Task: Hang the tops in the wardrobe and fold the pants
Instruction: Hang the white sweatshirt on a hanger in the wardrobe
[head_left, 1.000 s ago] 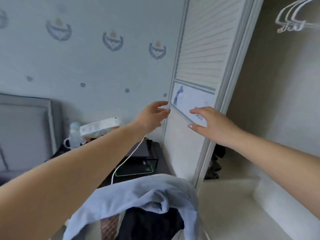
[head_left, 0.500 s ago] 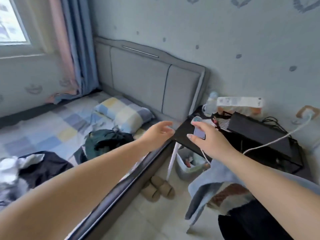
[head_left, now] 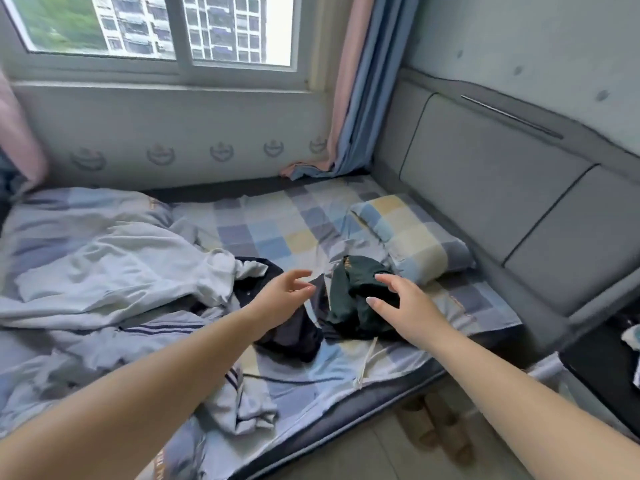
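A crumpled dark green garment (head_left: 349, 299) lies on the checked bed sheet (head_left: 277, 233), just left of the pillow. A dark navy garment (head_left: 294, 337) lies bunched beside it, toward me. A white garment (head_left: 131, 275) is spread out further left. A light grey top with dark stripes (head_left: 239, 407) hangs near the bed's front edge. My left hand (head_left: 280, 299) hovers over the navy garment, fingers relaxed and empty. My right hand (head_left: 405, 306) is held over the green garment with spread fingers, holding nothing.
A checked pillow (head_left: 415, 237) lies against the grey padded headboard (head_left: 502, 188). A window (head_left: 156, 29) and blue-pink curtain (head_left: 349, 98) are behind the bed. Slippers (head_left: 436, 427) sit on the floor by the bed. A dark bedside table (head_left: 602, 375) is at the right edge.
My view swung left from the wardrobe door, past the bedside table, to the bed. Both hands now reach over the garments on the bed; the small thing in my right hand is gone.
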Tool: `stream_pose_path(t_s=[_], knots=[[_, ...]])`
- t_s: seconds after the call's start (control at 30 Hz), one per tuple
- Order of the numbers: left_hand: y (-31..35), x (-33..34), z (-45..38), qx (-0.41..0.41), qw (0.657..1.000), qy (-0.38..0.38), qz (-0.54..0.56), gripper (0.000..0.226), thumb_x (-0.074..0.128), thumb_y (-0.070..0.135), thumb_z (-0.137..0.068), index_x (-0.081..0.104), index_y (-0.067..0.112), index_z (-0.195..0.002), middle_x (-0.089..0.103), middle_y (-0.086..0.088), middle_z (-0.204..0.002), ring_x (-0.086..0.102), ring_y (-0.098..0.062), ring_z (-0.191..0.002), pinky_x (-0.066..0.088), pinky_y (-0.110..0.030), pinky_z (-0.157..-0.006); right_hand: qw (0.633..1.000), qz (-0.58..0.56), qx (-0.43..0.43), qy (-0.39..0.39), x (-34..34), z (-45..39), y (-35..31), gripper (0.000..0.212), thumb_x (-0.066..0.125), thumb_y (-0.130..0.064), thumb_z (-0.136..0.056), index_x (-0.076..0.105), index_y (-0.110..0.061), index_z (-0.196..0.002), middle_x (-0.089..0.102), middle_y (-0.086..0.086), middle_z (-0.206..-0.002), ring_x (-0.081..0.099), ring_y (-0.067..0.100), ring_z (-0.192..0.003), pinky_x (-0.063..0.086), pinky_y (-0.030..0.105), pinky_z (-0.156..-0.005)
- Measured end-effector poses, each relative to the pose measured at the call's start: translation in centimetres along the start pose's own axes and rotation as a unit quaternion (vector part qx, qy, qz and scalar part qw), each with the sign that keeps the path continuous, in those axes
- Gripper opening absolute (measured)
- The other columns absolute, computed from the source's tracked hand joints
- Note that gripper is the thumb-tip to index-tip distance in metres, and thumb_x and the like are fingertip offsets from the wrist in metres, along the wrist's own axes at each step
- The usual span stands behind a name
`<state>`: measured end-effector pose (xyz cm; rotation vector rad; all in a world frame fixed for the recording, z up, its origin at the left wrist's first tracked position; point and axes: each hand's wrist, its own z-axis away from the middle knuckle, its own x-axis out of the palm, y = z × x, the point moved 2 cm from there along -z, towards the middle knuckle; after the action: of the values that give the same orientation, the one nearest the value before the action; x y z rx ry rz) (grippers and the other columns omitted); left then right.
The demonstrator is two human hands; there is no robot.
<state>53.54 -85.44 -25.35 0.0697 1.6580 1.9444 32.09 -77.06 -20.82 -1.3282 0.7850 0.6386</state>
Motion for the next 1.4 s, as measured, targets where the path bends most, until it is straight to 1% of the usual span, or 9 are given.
stream_pose_path(t_s=[0.2, 0.4, 0.57, 0.7, 0.8, 0.93, 1.1, 1.27, 1.4], knots=[[-8.5, -7.9, -1.4, -0.091, 0.993, 0.077, 0.021, 0.037, 0.056, 0.025, -0.095, 0.051, 0.021, -0.132, 0.063, 0.007, -0.105, 0.059, -0.001, -0.087, 0.044, -0.014, -0.066, 0.994, -0.012, -0.009, -0.104, 9.5, -8.5, -2.4, 0.052, 0.058, -0.043, -0.09, 0.044, -0.026, -0.137, 0.045, -0.003, -0.138, 0.042, 0.011, -0.126, 0.032, 0.02, -0.094], [-16.6, -10.7, -4.1, -0.197, 0.972, 0.129, 0.021, 0.038, 0.055, 0.018, -0.095, 0.05, 0.015, -0.133, 0.062, -0.008, -0.119, 0.059, -0.016, -0.105, 0.045, -0.023, -0.079, 0.979, -0.006, -0.027, -0.204, 18.1, -16.2, -2.0, 0.053, 0.057, -0.043, -0.09, 0.043, -0.026, -0.138, 0.044, -0.003, -0.14, 0.042, 0.011, -0.128, 0.033, 0.021, -0.095], [-21.7, -11.8, -8.1, -0.252, 0.953, 0.17, 0.024, 0.036, 0.054, 0.018, -0.096, 0.051, 0.016, -0.131, 0.062, 0.0, -0.107, 0.057, -0.008, -0.095, 0.042, -0.011, -0.069, 0.962, -0.017, -0.03, -0.272, 25.1, -22.9, -1.4, 0.056, 0.055, -0.045, -0.091, 0.04, -0.025, -0.141, 0.042, -0.002, -0.144, 0.042, 0.014, -0.131, 0.035, 0.025, -0.099], [-25.6, -12.9, -12.7, -0.274, 0.945, 0.178, 0.001, 0.038, 0.056, 0.023, -0.095, 0.05, 0.018, -0.132, 0.061, -0.003, -0.122, 0.057, -0.011, -0.105, 0.044, -0.022, -0.09, 0.953, -0.038, -0.018, -0.299, 30.7, -27.3, -1.4, 0.055, 0.055, -0.041, -0.092, 0.039, -0.023, -0.141, 0.042, -0.001, -0.144, 0.04, 0.015, -0.132, 0.034, 0.026, -0.101], [-29.4, -14.6, -17.3, -0.266, 0.945, 0.165, -0.093, 0.041, 0.055, 0.029, -0.094, 0.05, 0.02, -0.133, 0.055, -0.002, -0.132, 0.052, -0.014, -0.119, 0.04, -0.029, -0.102, 0.95, -0.026, -0.029, -0.311, 35.4, -30.4, -0.6, 0.052, 0.055, -0.039, -0.093, 0.041, -0.023, -0.14, 0.044, -0.003, -0.14, 0.045, 0.012, -0.125, 0.034, 0.021, -0.095], [-35.4, -18.2, -22.8, -0.247, 0.908, 0.205, -0.27, 0.047, 0.056, 0.035, -0.092, 0.048, 0.022, -0.136, 0.039, -0.004, -0.146, 0.03, -0.023, -0.137, 0.027, -0.038, -0.112, 0.947, 0.002, -0.041, -0.319, 42.2, -34.5, 1.3, 0.053, 0.054, -0.038, -0.093, 0.041, -0.021, -0.141, 0.04, -0.005, -0.144, 0.042, 0.009, -0.128, 0.033, 0.02, -0.099], [-43.1, -22.4, -25.0, -0.284, 0.864, 0.235, -0.343, 0.053, 0.054, 0.035, -0.093, 0.038, 0.023, -0.142, 0.012, -0.007, -0.159, 0.002, -0.025, -0.147, 0.017, -0.044, -0.115, 0.942, 0.048, -0.073, -0.324, 50.3, -37.8, 2.2, 0.059, 0.054, -0.037, -0.093, 0.033, -0.022, -0.146, 0.025, 0.0, -0.154, 0.029, 0.015, -0.139, 0.028, 0.027, -0.108], [-47.9, -25.5, -26.7, -0.265, 0.874, 0.281, -0.296, 0.058, 0.047, 0.036, -0.097, 0.026, 0.019, -0.148, 0.009, -0.011, -0.159, 0.008, -0.029, -0.146, 0.015, -0.043, -0.117, 0.939, 0.049, -0.107, -0.322, 56.9, -40.8, 1.2, 0.068, 0.053, -0.036, -0.093, 0.018, -0.025, -0.151, 0.009, -0.002, -0.159, 0.017, 0.014, -0.144, 0.026, 0.029, -0.109], [-51.7, -26.4, -27.4, -0.304, 0.88, 0.294, -0.215, 0.068, 0.045, 0.037, -0.098, 0.005, 0.026, -0.152, 0.001, -0.009, -0.16, 0.021, -0.03, -0.144, 0.027, -0.043, -0.11, 0.938, 0.02, -0.085, -0.336, 61.6, -42.1, 0.9, 0.064, 0.054, -0.032, -0.093, 0.025, -0.022, -0.149, 0.032, 0.002, -0.15, 0.033, 0.018, -0.137, 0.03, 0.027, -0.104]])
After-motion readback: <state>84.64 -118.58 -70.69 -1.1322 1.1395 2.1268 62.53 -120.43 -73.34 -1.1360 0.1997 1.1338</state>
